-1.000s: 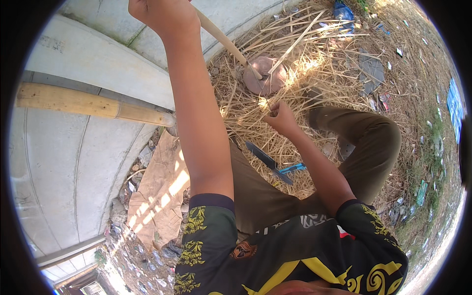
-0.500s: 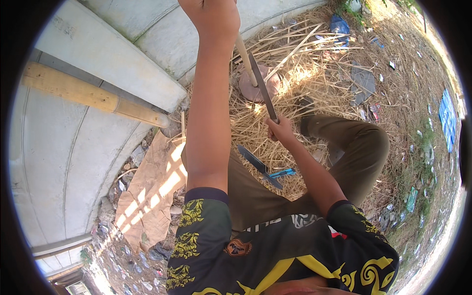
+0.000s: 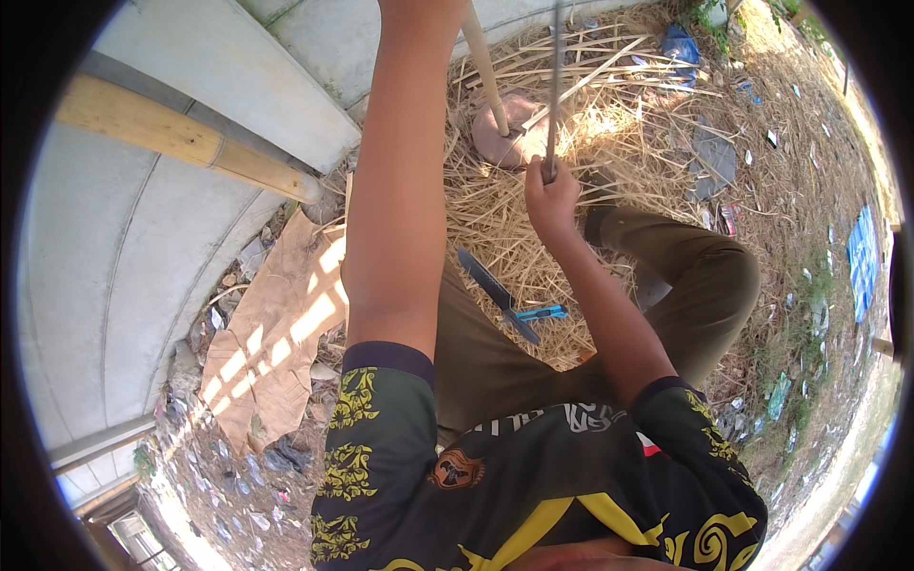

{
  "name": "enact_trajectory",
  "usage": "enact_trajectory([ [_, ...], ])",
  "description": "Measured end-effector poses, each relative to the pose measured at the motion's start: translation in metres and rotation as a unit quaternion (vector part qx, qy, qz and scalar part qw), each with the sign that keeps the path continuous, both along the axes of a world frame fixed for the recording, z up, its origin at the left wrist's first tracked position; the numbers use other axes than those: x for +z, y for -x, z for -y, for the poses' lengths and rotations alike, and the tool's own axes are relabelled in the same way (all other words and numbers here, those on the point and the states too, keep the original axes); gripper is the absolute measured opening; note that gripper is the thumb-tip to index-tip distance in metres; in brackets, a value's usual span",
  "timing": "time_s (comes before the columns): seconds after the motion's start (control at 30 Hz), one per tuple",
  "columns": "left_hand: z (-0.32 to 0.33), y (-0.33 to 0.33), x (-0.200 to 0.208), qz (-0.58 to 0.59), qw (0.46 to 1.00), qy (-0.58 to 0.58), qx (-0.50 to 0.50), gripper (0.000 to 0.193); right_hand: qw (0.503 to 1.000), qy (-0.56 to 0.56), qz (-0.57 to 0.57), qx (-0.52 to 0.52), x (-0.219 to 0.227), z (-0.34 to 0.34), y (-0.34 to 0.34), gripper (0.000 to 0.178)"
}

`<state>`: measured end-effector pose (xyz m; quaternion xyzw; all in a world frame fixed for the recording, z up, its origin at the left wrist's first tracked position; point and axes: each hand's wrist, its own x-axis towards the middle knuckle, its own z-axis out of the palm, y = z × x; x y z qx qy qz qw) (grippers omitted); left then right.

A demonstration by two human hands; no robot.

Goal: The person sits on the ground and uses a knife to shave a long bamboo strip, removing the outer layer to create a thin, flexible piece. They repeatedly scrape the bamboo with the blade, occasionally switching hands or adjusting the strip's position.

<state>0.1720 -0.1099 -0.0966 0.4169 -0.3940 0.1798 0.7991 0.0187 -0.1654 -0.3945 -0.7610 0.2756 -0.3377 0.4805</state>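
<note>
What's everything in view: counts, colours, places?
Blade: one, grey, top centre.
Stick: one, pale, top centre.
Block: one, reddish-brown, top centre.
Strips: many, tan, around block.
Knife: one, black and grey, centre.
Cutter: one, blue, beside knife.
Pole: one, yellowish, left.
Wall: one, grey, left.
Sheet: one, brown, lower left.
Scrap: one, grey, upper right.
Plastic: several, blue, right.
Litter: many, mixed, both sides.
Shirt: one, black and yellow, bottom.
Trousers: one, brown, centre.
Right hand: one, bare, holding blade.
Left forearm: one, bare, upper centre, hand cropped.

Rod, pale tan; blade, dark grey; rounded block, pinkish brown; strips, straw yellow; trousers, olive brown; shirt, black with yellow scrollwork; cutter, bright blue; bamboo pole, yellow-tan; wall, pale grey.
</note>
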Motion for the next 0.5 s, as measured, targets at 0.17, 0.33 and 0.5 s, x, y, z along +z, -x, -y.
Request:
enact_trajectory([
  [0.17,-0.021,0.021,0.025,-0.162,0.978,0.018,-0.127,0.053,0.863,-0.43,-0.263,-0.032,-0.044,0.019,0.033,0.031],
  [0.33,-0.016,-0.013,0.002,-0.001,1.0,0.001,0.012,0.053,0.939,-0.317,-0.132,0.034,0.003,0.041,0.022,0.03],
  [0.5,-0.027,-0.002,0.007,0.012,0.999,0.001,0.037,0.053,0.929,-0.267,0.256,0.031,0.119,0.006,-0.004,0.043],
])
